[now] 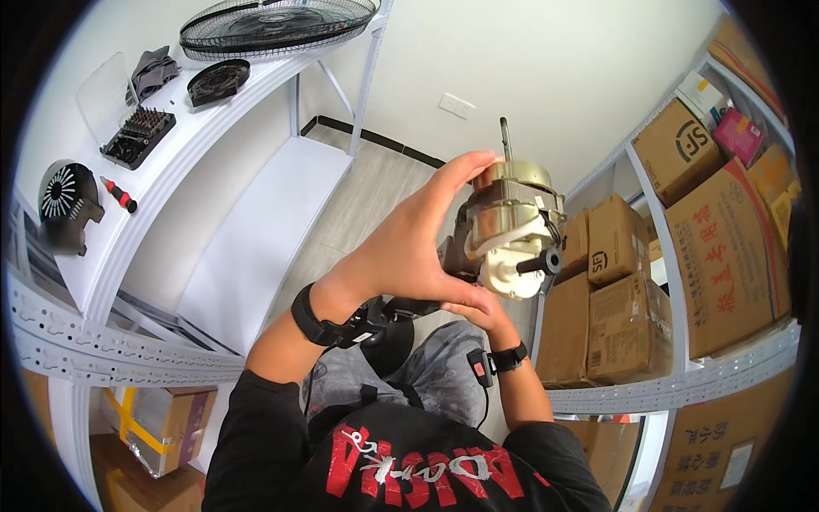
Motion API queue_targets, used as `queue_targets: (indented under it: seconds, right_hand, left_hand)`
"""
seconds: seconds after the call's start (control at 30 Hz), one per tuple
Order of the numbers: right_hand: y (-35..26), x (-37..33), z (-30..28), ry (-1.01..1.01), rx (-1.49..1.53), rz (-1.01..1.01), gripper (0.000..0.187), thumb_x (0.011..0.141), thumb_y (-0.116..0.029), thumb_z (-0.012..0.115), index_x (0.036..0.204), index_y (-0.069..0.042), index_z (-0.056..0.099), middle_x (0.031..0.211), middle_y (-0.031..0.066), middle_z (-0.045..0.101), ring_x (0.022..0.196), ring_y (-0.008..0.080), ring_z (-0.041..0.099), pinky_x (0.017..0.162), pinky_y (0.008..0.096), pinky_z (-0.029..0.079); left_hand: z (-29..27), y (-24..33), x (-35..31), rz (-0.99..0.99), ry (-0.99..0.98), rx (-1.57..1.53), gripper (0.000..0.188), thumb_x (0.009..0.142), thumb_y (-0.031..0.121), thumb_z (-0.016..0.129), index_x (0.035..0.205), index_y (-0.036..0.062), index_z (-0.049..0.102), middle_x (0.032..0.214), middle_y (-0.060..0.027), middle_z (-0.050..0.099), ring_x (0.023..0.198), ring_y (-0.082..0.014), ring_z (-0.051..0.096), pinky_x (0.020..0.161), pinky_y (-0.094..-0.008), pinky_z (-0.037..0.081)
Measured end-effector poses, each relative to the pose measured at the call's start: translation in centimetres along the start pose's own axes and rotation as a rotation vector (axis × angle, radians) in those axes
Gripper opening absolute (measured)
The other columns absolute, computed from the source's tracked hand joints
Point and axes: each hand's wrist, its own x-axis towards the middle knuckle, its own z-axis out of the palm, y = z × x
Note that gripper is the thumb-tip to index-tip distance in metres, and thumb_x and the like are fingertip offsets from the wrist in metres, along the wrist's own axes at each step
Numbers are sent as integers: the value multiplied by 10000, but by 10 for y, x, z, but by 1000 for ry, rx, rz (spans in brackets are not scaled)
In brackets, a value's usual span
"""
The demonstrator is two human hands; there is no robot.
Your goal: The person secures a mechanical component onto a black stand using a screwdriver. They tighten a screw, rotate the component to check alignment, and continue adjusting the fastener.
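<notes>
Head view shows both hands raised in front of the chest, closed around a fan motor [512,226] that is held in the air, well clear of the white shelf to the left and near the stacked cardboard boxes [618,299] on the right. The left hand [409,247] wraps the near side of the motor, its fingers reaching up over the top of the metal housing; the right hand [478,305] cups it from below, fingers curled under the pale plastic gearbox. Neither hand is spread wide; both are closed on the motor.

The motor looks dense for its bulk: a brass-coloured metal casing, likely with windings inside, so I judge it heavy and fully rigid, nothing that gives under a squeeze. The smooth metal shell could slip in a light grip, so the broad casing is the sound place to hold, as the hands do now. The weaker parts appear to be the thin shaft [504,136] standing up from the top, the black knob [546,260] jutting from the cream gearbox, and whatever wires trail off it; these seem poor handles and could bend or snap under the motor's weight.

On the white shelf [256,213] to the left lie a screwdriver bit set [138,135], a red-handled screwdriver [119,194], a round black fan part [217,81] and a wire fan guard [277,24], all well apart from the hands.
</notes>
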Motion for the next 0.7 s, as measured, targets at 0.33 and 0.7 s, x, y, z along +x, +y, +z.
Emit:
queue_targets:
  seconds: [0.33, 0.7]
  right_hand:
    - [29, 9, 10, -117, 217, 164, 630, 737, -260, 895, 1251, -48, 599, 1183, 52, 624, 1084, 181, 568, 969, 343, 472]
    - [-2, 24, 23, -77, 432, 33, 737, 706, -191, 899, 1321, 3, 543, 1222, 43, 625, 1119, 155, 578, 974, 337, 466]
  left_hand:
    - [-19, 5, -14, 25, 29, -43, 1151, 586, 180, 953, 1505, 31, 277, 1525, -187, 399, 1422, -294, 390, 1206, -418, 273]
    - [-25, -19, -25, 54, 126, -48, 1039, 625, 74, 880, 1509, 80, 334, 1533, -92, 408, 1383, -263, 432, 1172, -408, 336]
